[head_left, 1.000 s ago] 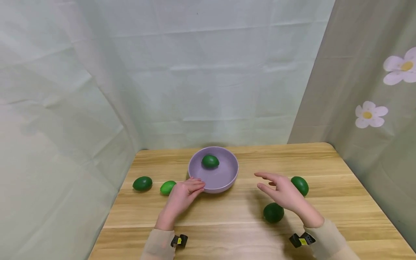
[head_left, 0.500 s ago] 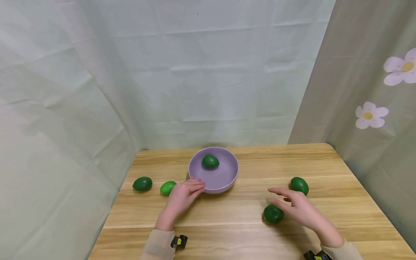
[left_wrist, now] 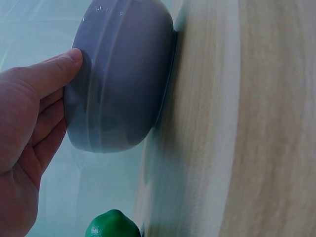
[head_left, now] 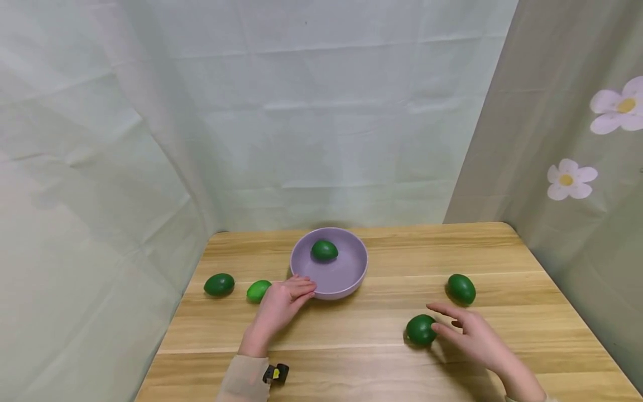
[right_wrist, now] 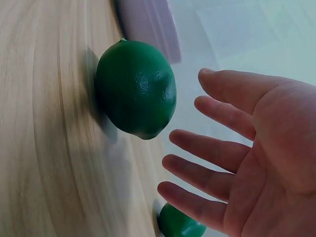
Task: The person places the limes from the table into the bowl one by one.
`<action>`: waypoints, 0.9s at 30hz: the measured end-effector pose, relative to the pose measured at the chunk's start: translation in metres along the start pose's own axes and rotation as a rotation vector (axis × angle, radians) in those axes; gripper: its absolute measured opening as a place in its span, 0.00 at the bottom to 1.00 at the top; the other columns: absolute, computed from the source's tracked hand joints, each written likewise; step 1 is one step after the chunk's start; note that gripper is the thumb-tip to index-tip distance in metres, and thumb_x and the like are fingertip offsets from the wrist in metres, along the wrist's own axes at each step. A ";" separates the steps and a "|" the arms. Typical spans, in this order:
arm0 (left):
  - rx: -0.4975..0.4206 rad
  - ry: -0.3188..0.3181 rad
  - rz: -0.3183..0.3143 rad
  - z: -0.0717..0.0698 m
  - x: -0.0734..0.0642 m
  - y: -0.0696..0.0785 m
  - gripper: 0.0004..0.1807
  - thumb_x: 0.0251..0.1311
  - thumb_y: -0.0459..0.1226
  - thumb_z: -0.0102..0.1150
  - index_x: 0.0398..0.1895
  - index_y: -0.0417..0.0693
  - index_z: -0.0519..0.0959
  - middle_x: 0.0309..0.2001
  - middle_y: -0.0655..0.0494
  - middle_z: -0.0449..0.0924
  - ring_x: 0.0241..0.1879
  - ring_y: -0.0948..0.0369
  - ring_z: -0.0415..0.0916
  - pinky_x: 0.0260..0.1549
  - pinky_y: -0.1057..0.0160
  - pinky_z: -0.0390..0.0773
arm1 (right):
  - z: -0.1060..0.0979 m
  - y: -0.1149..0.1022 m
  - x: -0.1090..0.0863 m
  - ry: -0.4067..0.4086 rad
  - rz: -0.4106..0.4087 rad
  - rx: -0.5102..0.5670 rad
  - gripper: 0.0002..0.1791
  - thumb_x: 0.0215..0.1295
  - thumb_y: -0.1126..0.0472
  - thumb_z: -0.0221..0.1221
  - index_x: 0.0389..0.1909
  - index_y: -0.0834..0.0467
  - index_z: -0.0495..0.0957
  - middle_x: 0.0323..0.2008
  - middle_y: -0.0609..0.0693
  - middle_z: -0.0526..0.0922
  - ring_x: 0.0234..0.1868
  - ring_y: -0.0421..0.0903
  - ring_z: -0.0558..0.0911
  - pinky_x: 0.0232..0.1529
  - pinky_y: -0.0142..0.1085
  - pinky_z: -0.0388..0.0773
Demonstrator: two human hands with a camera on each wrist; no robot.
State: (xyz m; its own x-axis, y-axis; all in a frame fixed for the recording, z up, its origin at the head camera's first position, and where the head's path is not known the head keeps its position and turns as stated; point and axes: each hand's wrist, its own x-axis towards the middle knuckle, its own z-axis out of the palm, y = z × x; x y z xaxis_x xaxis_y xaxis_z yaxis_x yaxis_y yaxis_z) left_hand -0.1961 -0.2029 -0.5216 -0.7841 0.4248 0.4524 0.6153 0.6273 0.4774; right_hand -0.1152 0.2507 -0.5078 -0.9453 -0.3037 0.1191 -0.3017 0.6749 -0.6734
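My left hand (head_left: 278, 306) pinches the near-left rim of a purple bowl (head_left: 344, 276); in the left wrist view the thumb lies on the outer wall of the bowl (left_wrist: 126, 79). Inside the bowl rests one dark green lime (head_left: 324, 250). My right hand (head_left: 474, 339) hovers just right of another dark green lime (head_left: 419, 330) on the table. In the right wrist view its fingers are spread and relaxed, a small gap from that lime (right_wrist: 136, 89), and hold nothing. Behind the right hand lies a further dark green lime (head_left: 460, 289).
Left of the bowl, a bright green lime (head_left: 258, 291) sits beside my left hand, and a dark green lime (head_left: 219, 285) lies farther left. The wooden table (head_left: 351, 363) ends at a pale curtain (head_left: 326, 139) behind the bowl.
My right hand has moved right and toward me, lowering from above the table to beside the near lime. My left hand stays on the bowl's rim.
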 end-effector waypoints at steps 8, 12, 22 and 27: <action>-0.007 0.007 0.011 0.001 -0.001 -0.002 0.11 0.65 0.34 0.76 0.49 0.45 0.92 0.51 0.55 0.91 0.58 0.56 0.86 0.70 0.55 0.76 | -0.001 0.007 -0.008 -0.016 0.023 0.000 0.26 0.72 0.50 0.71 0.68 0.52 0.82 0.64 0.44 0.85 0.65 0.50 0.81 0.58 0.48 0.87; -0.009 0.006 0.004 0.001 0.000 -0.002 0.11 0.65 0.34 0.76 0.50 0.46 0.93 0.51 0.56 0.91 0.58 0.57 0.86 0.70 0.56 0.76 | -0.001 0.008 -0.011 -0.042 0.028 0.002 0.29 0.70 0.49 0.72 0.69 0.51 0.81 0.65 0.46 0.84 0.65 0.53 0.81 0.59 0.47 0.87; -0.011 0.008 -0.001 0.001 -0.001 -0.003 0.12 0.64 0.34 0.76 0.50 0.45 0.92 0.51 0.56 0.91 0.58 0.57 0.86 0.70 0.54 0.76 | 0.003 0.011 -0.013 -0.120 0.031 0.005 0.36 0.67 0.46 0.74 0.73 0.52 0.77 0.68 0.53 0.81 0.68 0.62 0.78 0.61 0.54 0.85; -0.015 0.010 0.009 0.002 -0.001 -0.004 0.12 0.64 0.34 0.76 0.50 0.45 0.92 0.51 0.56 0.91 0.58 0.57 0.86 0.70 0.54 0.76 | 0.004 0.010 -0.014 -0.115 0.040 0.038 0.39 0.67 0.47 0.74 0.76 0.54 0.73 0.72 0.56 0.78 0.70 0.65 0.76 0.62 0.59 0.83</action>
State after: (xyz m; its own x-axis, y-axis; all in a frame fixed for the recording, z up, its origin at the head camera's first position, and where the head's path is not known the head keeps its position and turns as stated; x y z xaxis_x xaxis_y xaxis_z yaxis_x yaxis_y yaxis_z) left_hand -0.1978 -0.2045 -0.5253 -0.7779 0.4236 0.4642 0.6234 0.6138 0.4845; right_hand -0.1046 0.2590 -0.5193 -0.9355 -0.3532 0.0087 -0.2569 0.6630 -0.7031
